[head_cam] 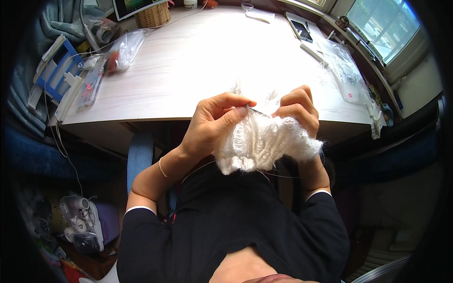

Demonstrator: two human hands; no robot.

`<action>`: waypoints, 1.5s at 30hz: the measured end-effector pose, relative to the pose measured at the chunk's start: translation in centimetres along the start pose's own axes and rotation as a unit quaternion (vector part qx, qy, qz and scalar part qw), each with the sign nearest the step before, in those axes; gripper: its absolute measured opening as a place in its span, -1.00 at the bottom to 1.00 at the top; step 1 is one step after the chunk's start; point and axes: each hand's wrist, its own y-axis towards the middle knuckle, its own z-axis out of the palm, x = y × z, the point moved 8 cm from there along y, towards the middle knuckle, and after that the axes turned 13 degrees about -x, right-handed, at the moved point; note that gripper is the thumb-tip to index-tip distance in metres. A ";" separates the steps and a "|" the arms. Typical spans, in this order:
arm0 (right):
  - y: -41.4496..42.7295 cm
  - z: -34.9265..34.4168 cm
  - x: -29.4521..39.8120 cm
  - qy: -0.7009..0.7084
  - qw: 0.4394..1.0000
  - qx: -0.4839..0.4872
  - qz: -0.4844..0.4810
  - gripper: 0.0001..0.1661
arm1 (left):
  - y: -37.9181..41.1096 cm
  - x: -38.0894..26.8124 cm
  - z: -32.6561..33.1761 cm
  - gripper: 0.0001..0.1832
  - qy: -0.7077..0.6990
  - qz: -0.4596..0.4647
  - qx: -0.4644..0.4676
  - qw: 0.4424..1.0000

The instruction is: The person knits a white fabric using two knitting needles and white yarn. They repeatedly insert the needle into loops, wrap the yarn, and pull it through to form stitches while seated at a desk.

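Note:
A fuzzy white knitted piece (260, 141) with an openwork pattern hangs from my hands, just in front of the table's near edge. My left hand (214, 122) pinches its upper left edge and a needle tip between thumb and index finger. Curled at the upper right of the knitting is my right hand (299, 109), its fingertips partly hidden by the fabric. A thin dark knitting needle (257, 111) runs between the two hands along the top edge. Below the fabric loops a thin cord (283, 175), perhaps the needle's cable. White fluffy yarn (271, 96) shows behind it, washed out by glare.
The pale wooden table (170, 85) spans the view ahead. On its left are a clear plastic bag (129, 47), a lidded plastic case (91, 86) and a power strip (69, 97). To the right are a phone (300, 30) and a clear bag (345, 69). A wicker basket (154, 16) stands behind.

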 end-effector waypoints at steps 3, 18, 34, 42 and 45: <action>-0.1 0.4 0.7 -0.034 0.998 -0.016 -0.041 -0.72 | 0.0 0.7 0.1 -0.84 0.011 -0.010 0.010 1.000; 0.6 0.0 0.7 -0.057 0.997 0.025 -0.052 -0.59 | 0.3 1.9 -0.3 -0.82 0.039 -0.014 0.025 0.999; -0.1 0.3 0.7 -0.096 0.992 -0.010 -0.083 -0.65 | -0.2 1.2 0.5 -0.80 0.041 -0.020 0.052 0.998; 0.3 -0.7 0.0 -0.041 0.998 -0.026 -0.032 -0.67 | 0.3 0.2 -0.2 -0.78 0.015 0.024 0.005 1.000; 0.3 -0.5 0.1 -0.032 0.999 -0.015 -0.030 -0.67 | 0.3 0.3 -0.4 -0.79 0.006 0.016 0.007 1.000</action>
